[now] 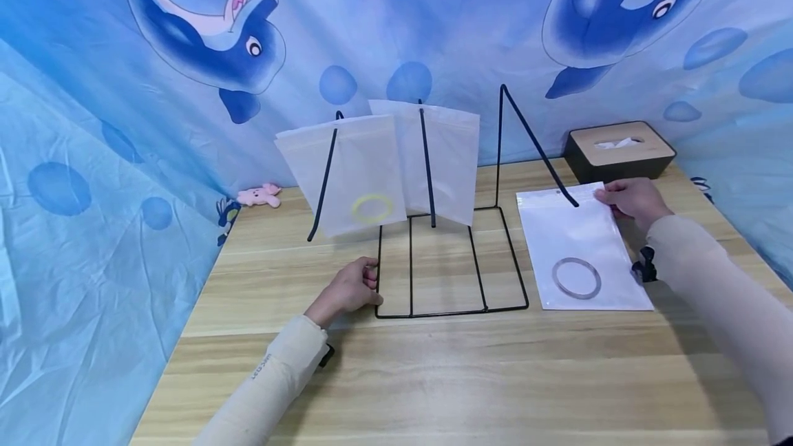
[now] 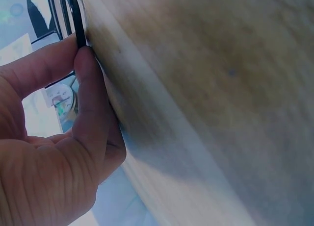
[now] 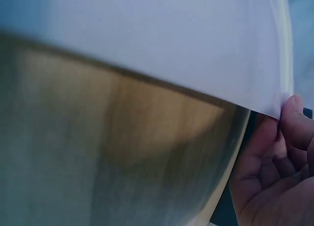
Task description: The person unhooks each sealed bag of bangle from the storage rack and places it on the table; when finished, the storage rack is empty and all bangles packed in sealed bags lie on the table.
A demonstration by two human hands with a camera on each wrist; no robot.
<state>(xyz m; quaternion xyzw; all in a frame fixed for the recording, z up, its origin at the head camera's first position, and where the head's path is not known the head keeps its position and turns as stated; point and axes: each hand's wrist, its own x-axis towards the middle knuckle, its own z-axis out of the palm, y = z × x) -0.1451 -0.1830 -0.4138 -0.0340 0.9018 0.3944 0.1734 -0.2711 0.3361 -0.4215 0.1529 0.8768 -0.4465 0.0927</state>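
A black wire rack with three slanting prongs stands on the table. My left hand pinches the left side of its base between thumb and fingers, seen closely in the left wrist view. With my right hand I hold the upper right corner of a white pouch, in which a grey ring shows. The tip of the right prong crosses in front of this pouch near its top edge. Two more white pouches hang on the other prongs; the left pouch shows a yellow ring, the middle pouch no visible ring.
A dark tissue box with a wooden top stands at the back right, just behind my right hand. At the back left lies a small pink toy. A blue curtain with dolphin prints hangs behind the wooden table.
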